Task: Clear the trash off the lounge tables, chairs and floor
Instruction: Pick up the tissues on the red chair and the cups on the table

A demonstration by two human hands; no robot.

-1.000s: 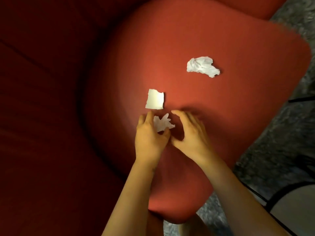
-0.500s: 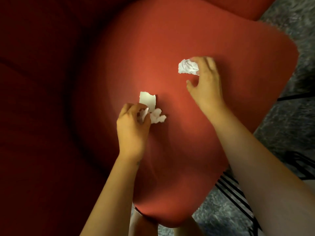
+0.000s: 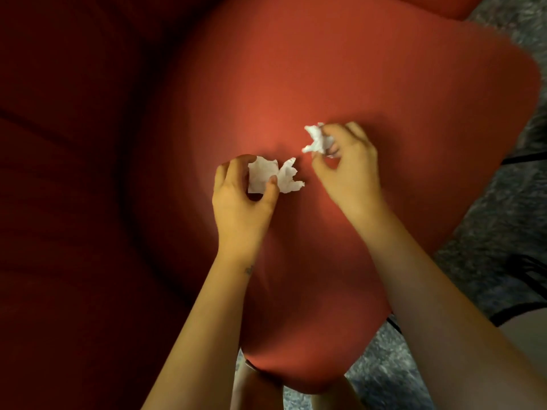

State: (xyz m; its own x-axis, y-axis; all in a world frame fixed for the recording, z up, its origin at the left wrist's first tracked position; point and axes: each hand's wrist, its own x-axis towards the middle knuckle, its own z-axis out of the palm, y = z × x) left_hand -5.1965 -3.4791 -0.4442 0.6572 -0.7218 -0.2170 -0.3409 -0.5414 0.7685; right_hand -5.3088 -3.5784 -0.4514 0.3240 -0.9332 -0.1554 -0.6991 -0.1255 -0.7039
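Observation:
I am looking straight down on a red chair seat [image 3: 355, 84]. My left hand [image 3: 239, 202] pinches white paper scraps [image 3: 275, 176] between thumb and fingers, a flat torn piece and a crumpled one together, just above the cushion. My right hand [image 3: 346, 170] sits a little to the right and further away, fingers closed on a crumpled white tissue [image 3: 318, 139] that sticks out to the left of the fingertips. The two hands are close together but apart. No other paper shows on the seat.
The chair's dark red backrest and arm [image 3: 74, 173] fill the left side. Grey speckled carpet [image 3: 488, 232] lies to the right and below the seat, with a black metal frame [image 3: 529, 267] at the right edge. My knees show under the seat's front.
My right hand closed on the crumpled tissue and drew it back toward my left hand. My left hand took up the flat torn piece along with the crumpled scrap.

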